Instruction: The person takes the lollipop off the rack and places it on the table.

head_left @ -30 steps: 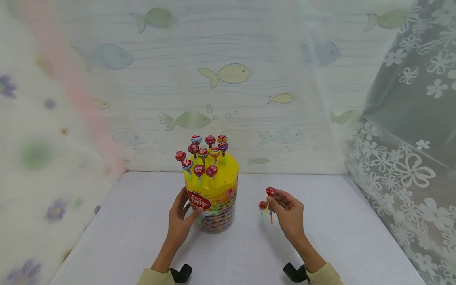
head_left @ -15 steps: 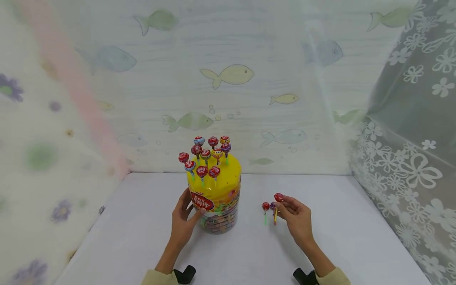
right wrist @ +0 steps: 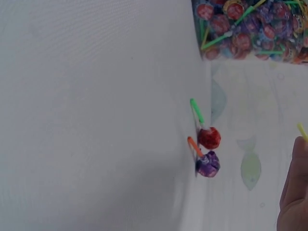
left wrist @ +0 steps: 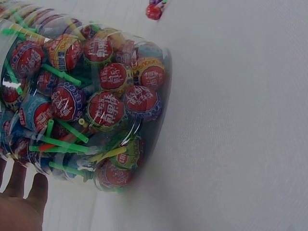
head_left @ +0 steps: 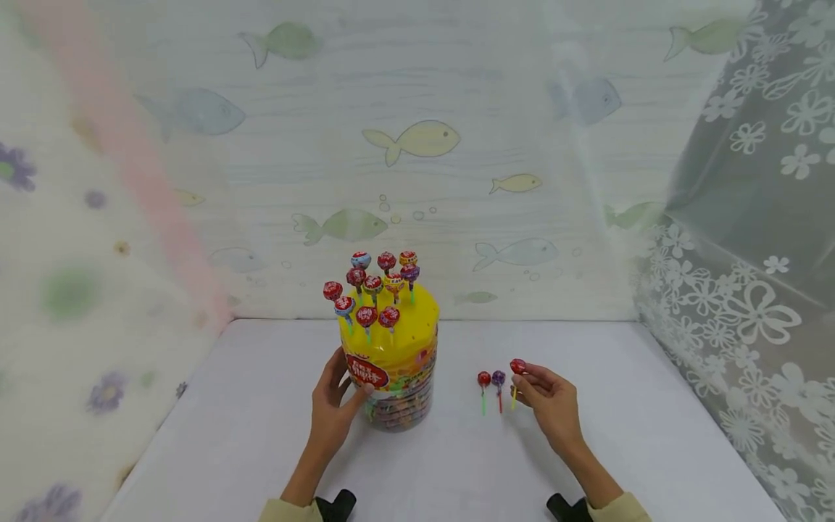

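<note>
A clear plastic jar [head_left: 399, 406] with a yellow lid [head_left: 414, 326] stands upright on the table, full of wrapped lollipops [left wrist: 108, 108]. Several lollipops [head_left: 367, 316] stick up out of its lid. My left hand [head_left: 335, 406] grips the jar's left side, thumb in front; the left wrist view shows only part of its fingers. Between thumb and fingers, my right hand [head_left: 551, 406] pinches a red lollipop [head_left: 517, 366] with a yellow stick, just above the table. Left of it lie a purple lollipop [head_left: 499, 378] with an orange-red stick and a red lollipop [head_left: 484, 378] with a green stick.
The white tabletop [head_left: 450, 471] runs back to a curtain [head_left: 417, 188] printed with fish. A sheer flowered curtain [head_left: 750, 319] hangs along the right side, and a flowered cloth [head_left: 98, 326] along the left.
My right hand has moved right and slightly down with its red lollipop, from over the two lying lollipops to beside them. My left hand keeps its grip on the jar.
</note>
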A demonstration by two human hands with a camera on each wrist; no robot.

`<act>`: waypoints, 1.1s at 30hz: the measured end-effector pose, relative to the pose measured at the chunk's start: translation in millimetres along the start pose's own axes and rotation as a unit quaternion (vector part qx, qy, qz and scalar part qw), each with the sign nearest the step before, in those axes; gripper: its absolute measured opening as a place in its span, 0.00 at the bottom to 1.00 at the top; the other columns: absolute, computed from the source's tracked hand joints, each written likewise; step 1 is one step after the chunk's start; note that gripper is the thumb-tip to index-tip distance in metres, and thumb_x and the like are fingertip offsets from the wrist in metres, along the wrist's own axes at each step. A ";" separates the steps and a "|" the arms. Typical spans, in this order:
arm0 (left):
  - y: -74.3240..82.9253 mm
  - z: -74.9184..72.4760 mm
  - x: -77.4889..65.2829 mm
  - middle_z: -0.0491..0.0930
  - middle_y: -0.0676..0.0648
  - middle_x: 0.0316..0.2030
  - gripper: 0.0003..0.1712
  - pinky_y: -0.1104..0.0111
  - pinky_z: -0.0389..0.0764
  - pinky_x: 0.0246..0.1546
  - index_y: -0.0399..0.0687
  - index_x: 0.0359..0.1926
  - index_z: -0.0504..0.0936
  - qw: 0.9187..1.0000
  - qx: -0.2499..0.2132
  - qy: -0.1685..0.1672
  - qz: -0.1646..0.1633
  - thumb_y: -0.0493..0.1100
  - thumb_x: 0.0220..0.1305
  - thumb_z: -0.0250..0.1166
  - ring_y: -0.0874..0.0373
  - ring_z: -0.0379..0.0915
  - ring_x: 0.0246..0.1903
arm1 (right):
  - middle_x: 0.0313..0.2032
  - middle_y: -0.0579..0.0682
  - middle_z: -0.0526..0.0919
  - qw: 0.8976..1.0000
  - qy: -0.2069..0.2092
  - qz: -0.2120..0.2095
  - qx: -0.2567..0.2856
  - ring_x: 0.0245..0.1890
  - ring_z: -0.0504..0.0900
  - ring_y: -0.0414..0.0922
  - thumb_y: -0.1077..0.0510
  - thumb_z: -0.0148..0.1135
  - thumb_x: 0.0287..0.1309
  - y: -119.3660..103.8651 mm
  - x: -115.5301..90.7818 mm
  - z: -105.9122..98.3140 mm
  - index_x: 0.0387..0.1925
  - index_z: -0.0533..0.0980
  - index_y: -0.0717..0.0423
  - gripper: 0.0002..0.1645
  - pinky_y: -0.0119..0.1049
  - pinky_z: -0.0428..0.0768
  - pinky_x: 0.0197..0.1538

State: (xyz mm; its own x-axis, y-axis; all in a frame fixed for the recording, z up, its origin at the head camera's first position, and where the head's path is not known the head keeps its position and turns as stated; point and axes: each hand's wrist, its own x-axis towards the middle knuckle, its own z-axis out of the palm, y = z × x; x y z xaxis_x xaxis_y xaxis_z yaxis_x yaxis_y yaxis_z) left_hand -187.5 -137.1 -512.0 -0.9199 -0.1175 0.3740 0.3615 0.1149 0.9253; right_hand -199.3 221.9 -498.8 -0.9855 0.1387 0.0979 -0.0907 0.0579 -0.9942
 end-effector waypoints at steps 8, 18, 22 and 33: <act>-0.7 -0.8 0.7 0.65 0.47 0.74 0.44 0.79 0.68 0.66 0.50 0.78 0.58 1.000 0.002 -0.002 0.003 0.31 0.65 0.68 0.70 0.62 0.70 | 0.41 0.56 0.87 0.999 0.006 0.020 -0.027 0.36 0.88 0.37 0.66 0.67 0.64 3.9 3.6 -9.3 0.56 0.77 0.70 0.21 0.32 0.88 0.42; -1.3 -0.3 1.2 0.65 0.47 0.74 0.45 0.79 0.67 0.66 0.50 0.78 0.58 1.000 0.000 -0.001 0.005 0.30 0.65 0.67 0.70 0.62 0.70 | 0.46 0.60 0.85 0.995 -0.007 0.066 -0.073 0.38 0.88 0.39 0.63 0.65 0.67 10.3 10.4 -17.6 0.57 0.74 0.72 0.22 0.29 0.87 0.42; -1.3 0.1 1.0 0.65 0.46 0.74 0.44 0.79 0.68 0.66 0.50 0.78 0.59 1.000 0.000 -0.001 0.005 0.30 0.65 0.67 0.70 0.62 0.70 | 0.42 0.58 0.86 0.994 -0.001 0.074 -0.077 0.36 0.87 0.38 0.65 0.66 0.65 13.9 13.4 -20.0 0.56 0.74 0.74 0.22 0.29 0.87 0.40; -0.9 1.7 2.0 0.65 0.47 0.74 0.45 0.78 0.68 0.66 0.49 0.78 0.59 1.000 -0.002 0.002 0.000 0.31 0.65 0.68 0.70 0.62 0.70 | 0.38 0.56 0.87 0.986 -0.015 0.093 -0.135 0.33 0.86 0.39 0.63 0.69 0.63 22.0 25.1 -19.5 0.53 0.78 0.72 0.20 0.30 0.87 0.36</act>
State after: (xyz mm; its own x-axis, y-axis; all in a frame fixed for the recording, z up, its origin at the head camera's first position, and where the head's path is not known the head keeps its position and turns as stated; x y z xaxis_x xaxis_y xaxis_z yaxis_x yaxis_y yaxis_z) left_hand -189.9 -135.8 -512.2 -0.9194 -0.1208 0.3743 0.3621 0.1113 0.9254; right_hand -223.3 246.0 -517.3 -0.9856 0.1420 -0.0915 0.1306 0.2965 -0.9461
